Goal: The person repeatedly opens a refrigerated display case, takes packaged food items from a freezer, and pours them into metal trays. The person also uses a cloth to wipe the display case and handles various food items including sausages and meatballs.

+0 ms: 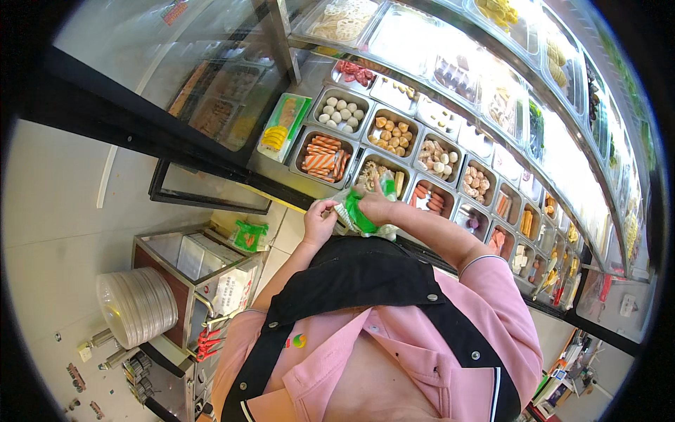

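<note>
A green and clear plastic food bag (360, 212) is in front of my chest, at the near edge of the display case. My left hand (320, 221) pinches its left edge. Across its upper right side lies my right hand (377, 207), gripping it with the index finger pointing away from me. Just beyond the bag is a metal pan (375, 168) of pale, ridged food pieces, partly hidden by the bag and my hand. To its left sits a pan of orange-striped sticks (321, 158); on its right, a pan of small sausages (433, 201). What remains inside the bag cannot be made out.
Rows of metal pans, including one of white balls (341, 113), fill the case. A green-and-clear food packet (285, 126) lies left of them. Overhead runs a glass shelf with clear tubs (341, 21). Stacked round plastic lids or bowls (138, 306) stand at lower left, beside a metal-framed cabinet (163, 285).
</note>
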`<state>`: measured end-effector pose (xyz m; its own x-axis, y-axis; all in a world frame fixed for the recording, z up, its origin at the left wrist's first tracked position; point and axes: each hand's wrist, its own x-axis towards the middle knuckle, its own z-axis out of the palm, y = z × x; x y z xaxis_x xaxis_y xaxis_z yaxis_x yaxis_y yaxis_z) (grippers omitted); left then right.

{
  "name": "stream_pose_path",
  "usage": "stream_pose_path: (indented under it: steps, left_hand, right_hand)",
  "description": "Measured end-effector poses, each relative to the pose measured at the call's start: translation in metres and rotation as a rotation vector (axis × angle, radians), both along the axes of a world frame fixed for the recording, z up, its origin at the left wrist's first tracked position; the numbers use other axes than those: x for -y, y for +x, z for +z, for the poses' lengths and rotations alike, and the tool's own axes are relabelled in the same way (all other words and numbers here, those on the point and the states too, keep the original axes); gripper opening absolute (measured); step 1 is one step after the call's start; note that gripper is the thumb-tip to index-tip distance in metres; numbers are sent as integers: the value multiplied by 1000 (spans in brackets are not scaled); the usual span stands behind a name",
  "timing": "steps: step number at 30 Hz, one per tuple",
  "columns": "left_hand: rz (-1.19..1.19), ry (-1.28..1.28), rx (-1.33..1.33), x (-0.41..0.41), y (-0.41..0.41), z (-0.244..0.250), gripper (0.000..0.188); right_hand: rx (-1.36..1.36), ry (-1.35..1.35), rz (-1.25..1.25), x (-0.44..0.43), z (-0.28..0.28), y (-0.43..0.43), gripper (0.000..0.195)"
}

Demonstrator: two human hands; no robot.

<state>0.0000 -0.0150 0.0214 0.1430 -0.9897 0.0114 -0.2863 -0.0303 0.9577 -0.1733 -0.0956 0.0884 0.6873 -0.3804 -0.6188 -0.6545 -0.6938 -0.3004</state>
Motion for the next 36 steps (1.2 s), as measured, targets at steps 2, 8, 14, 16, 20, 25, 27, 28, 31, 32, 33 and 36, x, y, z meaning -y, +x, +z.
stream_pose_path:
  steps: [2, 8, 14, 16, 20, 25, 27, 28, 31, 32, 33, 36]
  left_hand:
    - [-11, -38, 28, 0, 0, 1, 11]
    - [1, 18, 19, -4, 4, -19, 14]
    - [-11, 97, -238, -1, 2, -21, 14]
    - [-49, 135, -216, 1, 7, -22, 18]
    - [-154, 228, -157, 3, 16, -21, 29]
    - [-271, 180, 154, 5, 14, 2, 46]
    - [-353, 216, 252, 14, 15, 3, 49]
    - [-379, 221, 296, 18, 15, 4, 49]
    - [-389, 148, 302, 19, 17, -5, 48]
    - [-390, 117, 303, 17, 20, -9, 48]
    - [-393, 80, 298, 19, 16, -7, 48]
    - [-429, 124, 369, 23, 13, -6, 49]
  right_hand:
    - [59, -39, 35, -5, 5, -6, 35]
    - [348, 63, -93, -14, -19, -10, 47]
    - [108, -431, -31, -33, -42, 11, 44]
    - [-108, -376, 47, -24, -31, 26, 42]
    - [-282, -349, 87, -19, -25, 44, 41]
    - [-625, -299, 200, -14, -12, 46, 47]
    - [-717, -280, 161, -12, -33, 46, 45]
    - [-691, -244, 122, -11, -41, 46, 42]
    - [-500, -146, -169, 3, -43, 27, 40]
    - [-486, -75, -255, 6, -39, 19, 41]
    - [-454, -108, -306, 6, -42, 11, 41]
    - [-379, -171, -433, 4, -66, 8, 44]
